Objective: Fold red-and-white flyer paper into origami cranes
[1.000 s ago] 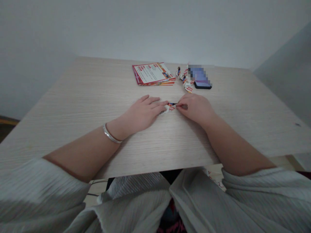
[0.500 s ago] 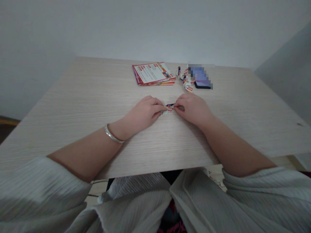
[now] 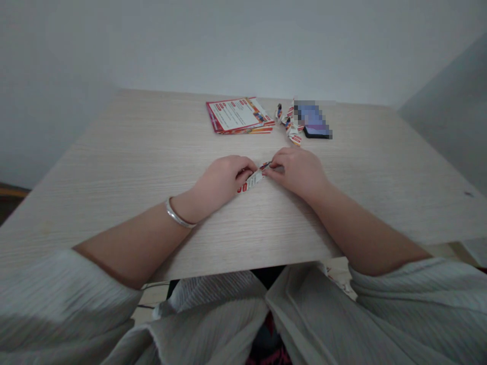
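Observation:
A narrow folded strip of printed paper (image 3: 254, 179), white with red and dark marks, lies slantwise between my hands over the middle of the table. My left hand (image 3: 227, 177), with a silver bangle on its wrist, pinches the strip's upper edge near its middle. At the strip's far right end, the thumb and fingers of my right hand (image 3: 299, 170) are closed on it. Parts of the strip are hidden behind the fingers.
A stack of printed leaflets (image 3: 239, 115) lies at the back of the pale wooden table (image 3: 133, 137). Right of it sit several folded paper pieces (image 3: 291, 129), beside a dark phone (image 3: 315, 121) whose picture is partly blurred. A wall stands behind the table.
The strip has turned, and its lower left end now shows below my left hand. My left hand has shifted slightly; my right fingers have moved a little to the left.

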A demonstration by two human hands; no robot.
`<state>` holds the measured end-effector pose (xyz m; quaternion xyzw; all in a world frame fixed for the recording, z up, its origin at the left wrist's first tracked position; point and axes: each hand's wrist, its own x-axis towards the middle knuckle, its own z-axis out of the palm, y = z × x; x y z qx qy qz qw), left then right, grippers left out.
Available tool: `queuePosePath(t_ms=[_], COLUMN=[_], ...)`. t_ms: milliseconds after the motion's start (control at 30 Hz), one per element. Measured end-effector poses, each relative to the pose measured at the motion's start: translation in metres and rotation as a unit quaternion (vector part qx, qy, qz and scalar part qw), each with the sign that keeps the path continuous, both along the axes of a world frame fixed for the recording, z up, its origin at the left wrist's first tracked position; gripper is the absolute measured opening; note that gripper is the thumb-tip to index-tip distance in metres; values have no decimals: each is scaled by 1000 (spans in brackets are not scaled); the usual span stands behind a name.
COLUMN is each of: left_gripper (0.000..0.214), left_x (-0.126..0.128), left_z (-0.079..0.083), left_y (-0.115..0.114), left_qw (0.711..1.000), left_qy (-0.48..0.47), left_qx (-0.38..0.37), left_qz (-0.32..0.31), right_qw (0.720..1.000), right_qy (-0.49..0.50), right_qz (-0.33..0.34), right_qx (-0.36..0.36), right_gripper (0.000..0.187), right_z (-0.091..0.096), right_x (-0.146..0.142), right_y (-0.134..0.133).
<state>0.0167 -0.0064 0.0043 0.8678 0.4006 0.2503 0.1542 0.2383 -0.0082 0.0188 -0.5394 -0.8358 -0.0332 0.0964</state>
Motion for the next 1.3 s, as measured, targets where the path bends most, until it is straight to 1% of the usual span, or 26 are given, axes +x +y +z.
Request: queuePosePath(t_ms=[133, 233, 300, 400, 533, 600, 700, 833, 933, 1067, 1233, 1300], left_gripper=[21, 14, 13, 18, 18, 19, 20, 26, 33, 43, 47, 48], left_x=[4, 5, 5, 3, 2, 1, 0, -4, -8, -10, -8, -7], left_z=[3, 6, 7, 4, -2, -4, -7, -8, -9, -9, -6, -5], left_y=[-4, -5, -5, -3, 1, 4, 8, 12, 12, 13, 13, 12], left_qw=[1000, 999, 999, 999, 1000, 999, 996, 985, 975, 968, 962, 962], left_qy=[-10, 3, 12, 17, 7, 13, 46, 85, 103, 137, 174, 191], left_qx=[-12, -33, -31, -24, 3, 28, 63, 117, 150, 163, 167, 163], left_qz=[18, 38, 43, 33, 29, 12, -34, -95, -131, -130, -125, -111], right_qw=[1000, 1000, 1000, 1000, 1000, 999, 999, 999, 999, 999, 997, 997], right_qy=[-14, -15, -14, -15, -17, -15, -13, -19, -32, -37, 1, -2], right_qz=[-14, -20, -17, -9, -15, -15, -18, -27, -18, 14, 25, 39], right_qx=[4, 4, 6, 10, 18, 24, 28, 20, 12, 16, 66, 73], right_gripper=[32, 32, 32, 32, 33, 34, 39, 44, 44, 44, 40, 36], right_z=[1, 1, 1, 1, 0, -1, -2, -1, -1, -5, -8, -8], right_x=[-3, -4, -4, -4, -5, -6, -8, -9, -6, 2, 7, 7], right_y=[-1, -2, -2, -3, -3, -3, -4, -7, -3, 7, 9, 8])
